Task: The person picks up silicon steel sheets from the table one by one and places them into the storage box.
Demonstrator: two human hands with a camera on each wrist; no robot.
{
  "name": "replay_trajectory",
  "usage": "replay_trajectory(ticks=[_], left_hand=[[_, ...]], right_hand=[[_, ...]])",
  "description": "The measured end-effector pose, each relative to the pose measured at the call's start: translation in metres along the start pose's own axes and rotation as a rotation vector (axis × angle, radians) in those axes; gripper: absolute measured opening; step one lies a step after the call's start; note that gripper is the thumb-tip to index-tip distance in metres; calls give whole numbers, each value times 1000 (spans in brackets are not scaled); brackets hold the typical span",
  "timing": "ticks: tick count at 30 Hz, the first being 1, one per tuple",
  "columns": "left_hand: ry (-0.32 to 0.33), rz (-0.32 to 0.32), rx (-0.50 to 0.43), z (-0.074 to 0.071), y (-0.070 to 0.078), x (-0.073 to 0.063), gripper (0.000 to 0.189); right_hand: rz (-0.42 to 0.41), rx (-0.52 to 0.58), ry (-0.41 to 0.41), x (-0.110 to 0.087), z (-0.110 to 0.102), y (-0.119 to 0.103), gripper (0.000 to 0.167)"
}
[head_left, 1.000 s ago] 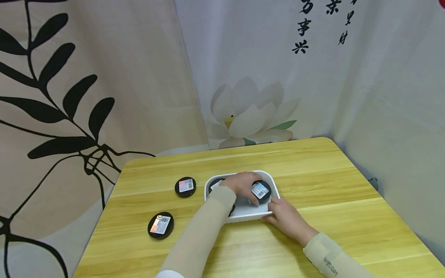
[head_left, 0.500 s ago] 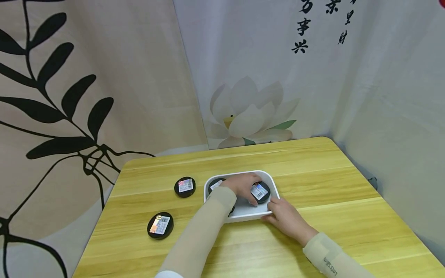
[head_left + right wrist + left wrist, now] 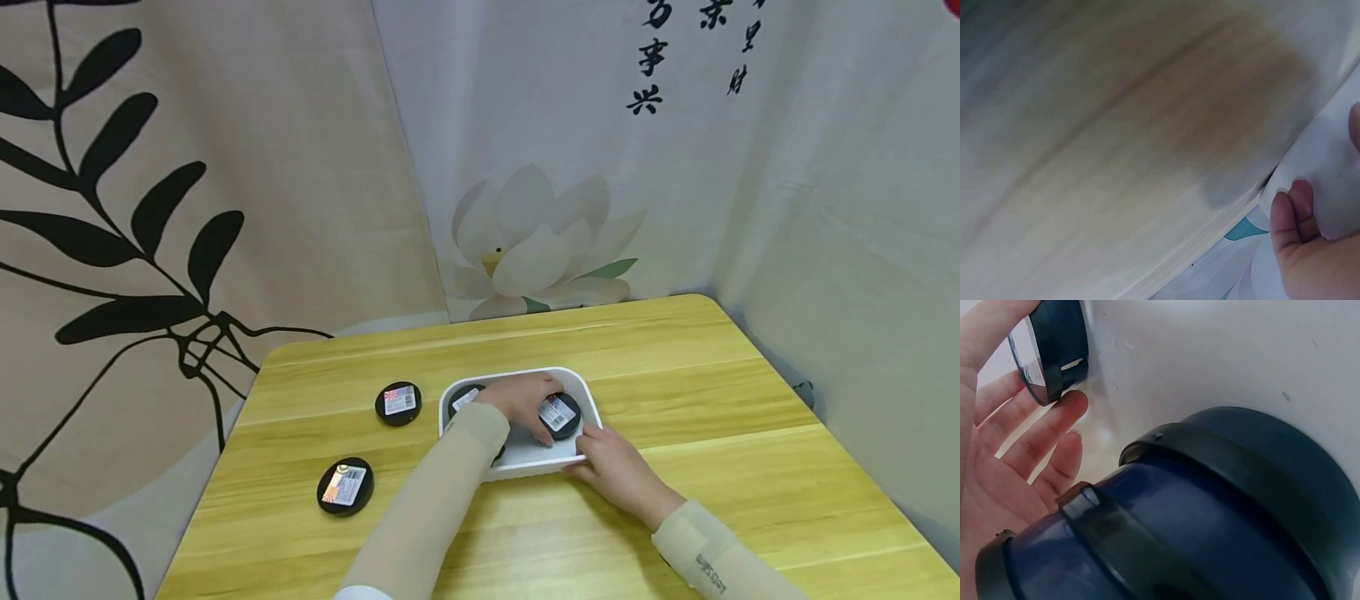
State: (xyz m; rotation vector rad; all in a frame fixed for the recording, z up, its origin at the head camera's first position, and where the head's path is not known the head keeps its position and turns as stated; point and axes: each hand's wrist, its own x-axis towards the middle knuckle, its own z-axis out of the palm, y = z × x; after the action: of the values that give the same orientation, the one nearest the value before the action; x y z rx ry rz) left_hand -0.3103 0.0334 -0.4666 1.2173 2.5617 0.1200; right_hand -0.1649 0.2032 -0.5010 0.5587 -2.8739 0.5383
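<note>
In the head view a white tray stands on the table with both my hands at it. My left hand reaches into the tray and grips a round dark jar near its right end, thumb and fingers on opposite sides. The left wrist view shows this jar on its side edge to the camera, dark blue with a black rim and a pale label. Two more jars lie in the tray: one at the left end, another mostly hidden by the left arm. My right hand holds the tray's near right corner.
Two labelled black jars lie on the wooden table left of the tray, one farther back, one nearer. Printed curtains hang behind the table and on both sides.
</note>
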Motion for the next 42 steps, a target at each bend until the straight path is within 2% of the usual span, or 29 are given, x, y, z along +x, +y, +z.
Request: replay_trajectory(ticks=[6, 15, 21, 31, 42], left_hand=[[-3, -2, -25, 0, 1, -3, 85], [-9, 0, -2, -3, 2, -3, 87], [-12, -2, -29, -6, 2, -6, 87], [-17, -87, 0, -21, 7, -17, 91], [22, -88, -19, -34, 8, -30, 88]], right_hand=[[3, 4, -8, -1, 3, 1, 25], [8, 3, -7, 0, 3, 2, 25], [-4, 3, 9, -1, 3, 1, 24], [-7, -8, 15, -1, 2, 0, 26], [-24, -10, 41, 1, 3, 1, 26]])
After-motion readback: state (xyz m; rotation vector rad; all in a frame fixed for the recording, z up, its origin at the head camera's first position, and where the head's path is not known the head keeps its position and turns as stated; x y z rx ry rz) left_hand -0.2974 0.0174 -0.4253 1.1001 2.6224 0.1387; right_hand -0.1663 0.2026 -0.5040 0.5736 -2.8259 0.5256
